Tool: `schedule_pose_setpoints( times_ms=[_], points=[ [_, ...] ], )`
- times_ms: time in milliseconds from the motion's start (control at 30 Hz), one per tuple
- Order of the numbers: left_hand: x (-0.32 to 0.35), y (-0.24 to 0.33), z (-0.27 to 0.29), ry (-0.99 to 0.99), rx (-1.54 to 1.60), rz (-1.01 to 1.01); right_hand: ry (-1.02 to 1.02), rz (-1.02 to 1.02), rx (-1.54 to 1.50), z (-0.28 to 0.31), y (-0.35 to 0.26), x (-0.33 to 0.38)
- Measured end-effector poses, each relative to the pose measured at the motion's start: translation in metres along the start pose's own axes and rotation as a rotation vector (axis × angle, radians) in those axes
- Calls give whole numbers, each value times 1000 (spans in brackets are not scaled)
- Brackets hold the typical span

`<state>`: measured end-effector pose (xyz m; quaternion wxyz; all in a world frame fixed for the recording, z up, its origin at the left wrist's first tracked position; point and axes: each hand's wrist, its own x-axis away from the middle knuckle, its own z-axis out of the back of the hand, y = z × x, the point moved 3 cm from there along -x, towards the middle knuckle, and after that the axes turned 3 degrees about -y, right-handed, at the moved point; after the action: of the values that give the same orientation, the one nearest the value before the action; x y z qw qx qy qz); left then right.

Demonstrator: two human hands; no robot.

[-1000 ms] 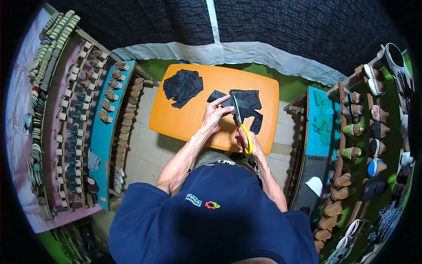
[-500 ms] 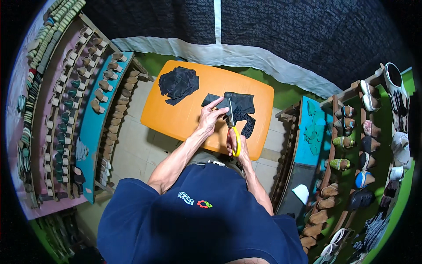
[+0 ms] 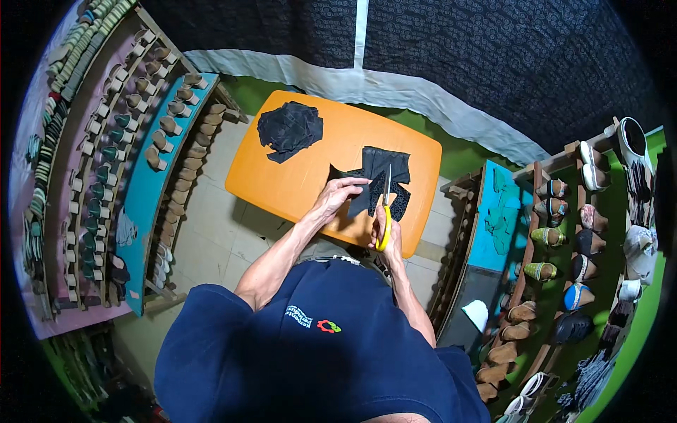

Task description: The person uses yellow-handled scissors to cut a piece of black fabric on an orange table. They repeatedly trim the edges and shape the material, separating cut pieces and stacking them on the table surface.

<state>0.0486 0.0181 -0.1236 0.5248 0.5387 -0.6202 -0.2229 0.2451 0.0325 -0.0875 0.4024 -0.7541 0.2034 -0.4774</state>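
Note:
My left hand (image 3: 341,195) pinches a piece of black material (image 3: 358,205) and holds it up over the near half of the orange table (image 3: 275,185). In my right hand (image 3: 385,233) are yellow-handled scissors (image 3: 386,211), their blades pointing away from me and looking closed or nearly so. The blades lie just right of the held piece. Beneath and beyond them, more black material (image 3: 388,163) rests on the table, part of it dotted with a pattern. A pile of black cut pieces (image 3: 290,132) sits at the table's far left.
Shelves with rows of shoe forms (image 3: 106,180) stand at the left, beside a blue board (image 3: 161,162). At the right, a blue surface (image 3: 498,211) bears green pieces, and racks hold shoes (image 3: 580,296). A dark curtain (image 3: 451,63) hangs behind the table.
My left hand has lifted and turned the black piece, drawing it slightly toward me. The scissors have shifted a little right and nearer, away from the left fingers.

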Motion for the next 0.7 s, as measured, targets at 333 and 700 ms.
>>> schedule_pose_setpoints(
  times_ms=[333,700],
  points=[
    [33,11,-31,-475,10,192,-7,169,29,4,9,-1],
    [26,-19,-31,73,321,19,58,287,-47,-3,17,-18]
  ],
)
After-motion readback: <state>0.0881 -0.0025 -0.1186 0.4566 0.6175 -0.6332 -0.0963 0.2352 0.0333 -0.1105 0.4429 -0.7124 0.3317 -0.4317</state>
